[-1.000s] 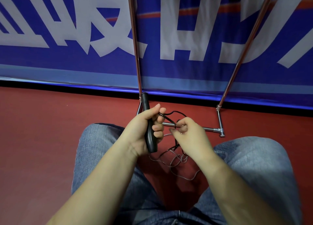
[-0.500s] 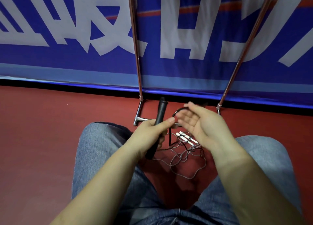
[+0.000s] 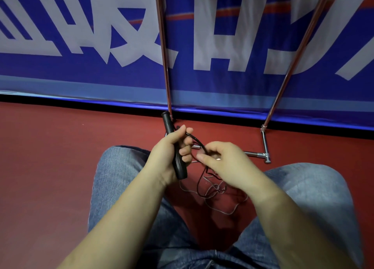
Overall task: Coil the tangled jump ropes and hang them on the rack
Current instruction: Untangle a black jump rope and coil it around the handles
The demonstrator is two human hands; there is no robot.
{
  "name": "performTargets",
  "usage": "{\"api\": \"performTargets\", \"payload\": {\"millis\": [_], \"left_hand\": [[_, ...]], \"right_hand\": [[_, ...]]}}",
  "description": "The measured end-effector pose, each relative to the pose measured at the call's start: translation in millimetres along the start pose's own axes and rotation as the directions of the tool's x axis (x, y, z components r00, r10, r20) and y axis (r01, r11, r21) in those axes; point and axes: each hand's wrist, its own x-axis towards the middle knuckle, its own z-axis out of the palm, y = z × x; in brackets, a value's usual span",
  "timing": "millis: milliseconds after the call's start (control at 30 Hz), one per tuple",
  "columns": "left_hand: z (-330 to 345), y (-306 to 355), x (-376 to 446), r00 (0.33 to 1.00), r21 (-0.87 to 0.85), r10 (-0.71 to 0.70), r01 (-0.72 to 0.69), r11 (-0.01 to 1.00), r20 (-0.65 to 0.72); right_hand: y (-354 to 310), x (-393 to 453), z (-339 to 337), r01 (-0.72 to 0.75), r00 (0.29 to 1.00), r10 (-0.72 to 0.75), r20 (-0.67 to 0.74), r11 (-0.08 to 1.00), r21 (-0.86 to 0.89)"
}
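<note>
- A red floor (image 3: 50, 167) runs up to a blue banner (image 3: 81, 76) with big white lettering, and a dark strip lies along the banner's foot.
- The rack (image 3: 265, 147) stands against that banner: two thin poles rise out of the top of the view, the right one leaning, and a chrome foot bar lies on the floor past my hands.
- Something dark hangs at the very top near the left pole; it is cut off, so I cannot tell what it is.
- I am sitting with my knees apart in jeans (image 3: 121, 177), and the floor shows between my legs.
- My left hand (image 3: 166, 155) has its fingers curled round a black handle (image 3: 174, 147), thumb on the near side; the handle stands nearly upright, its top just in front of the left pole's base and its bottom poking out below my palm.
- A black rope (image 3: 199, 179) comes off my left fingers, arcs over to my right hand and drops down to the floor.
- My right hand (image 3: 226, 163) is beside the left, just short of touching, fingers bent inward where the rope passes; it looks like a pinch on the rope, though blur hides the exact contact.
- Below my right hand a tangle (image 3: 218, 191) of thin grey and black cord lies on the floor between my knees, with one grey loop trailing out toward my right leg.
</note>
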Motion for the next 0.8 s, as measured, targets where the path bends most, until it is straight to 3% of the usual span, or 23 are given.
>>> {"api": "performTargets", "payload": {"millis": [100, 200, 267, 333, 433, 533, 667, 733, 800], "left_hand": [[-3.3, 4.9, -0.2, 0.999, -0.083, -0.021, 0.023, 0.996, 0.028], [-4.6, 7.8, 0.9, 0.999, -0.058, -0.011, 0.013, 0.998, 0.036], [-5.4, 6.8, 2.5, 1.0, -0.021, 0.005, -0.004, 1.0, 0.028], [-5.8, 4.3, 4.0, 0.999, 0.067, 0.038, -0.039, 0.997, 0.007], [-4.0, -1.6, 3.4, 0.994, 0.279, 0.108, -0.104, 0.955, -0.001], [-4.1, -9.0, 0.8, 0.986, 0.484, 0.164, -0.157, 0.861, 0.027], [-6.5, -14.2, -3.6, 0.986, 0.682, 0.153, -0.158, 0.714, 0.068], [-7.4, -14.2, -4.0, 0.986, 0.703, 0.147, -0.157, 0.694, 0.074], [-6.1, -13.9, -4.4, 0.989, 0.668, 0.119, -0.149, 0.729, 0.091]], "right_hand": [[4.7, 0.7, 1.8, 0.038, 0.998, -0.052, -0.045, 0.961, -0.272], [10.0, 0.6, 2.5, 0.023, 0.997, -0.044, -0.067, 0.958, -0.287], [12.4, 2.4, 2.3, -0.005, 0.996, -0.009, -0.084, 0.986, -0.169], [8.7, 4.1, -0.1, -0.073, 0.991, 0.085, -0.099, 0.99, 0.124], [-1.5, 6.4, -7.9, -0.169, 0.966, 0.249, -0.07, 0.812, 0.558], [-8.4, 7.6, -18.4, -0.169, 0.944, 0.329, -0.026, 0.55, 0.818], [-15.3, 5.3, -28.1, -0.145, 0.93, 0.364, 0.062, 0.206, 0.968], [-17.3, 4.0, -31.7, -0.13, 0.927, 0.366, 0.077, 0.122, 0.984], [-16.9, 3.7, -32.4, -0.116, 0.934, 0.35, 0.071, 0.11, 0.987]]}}
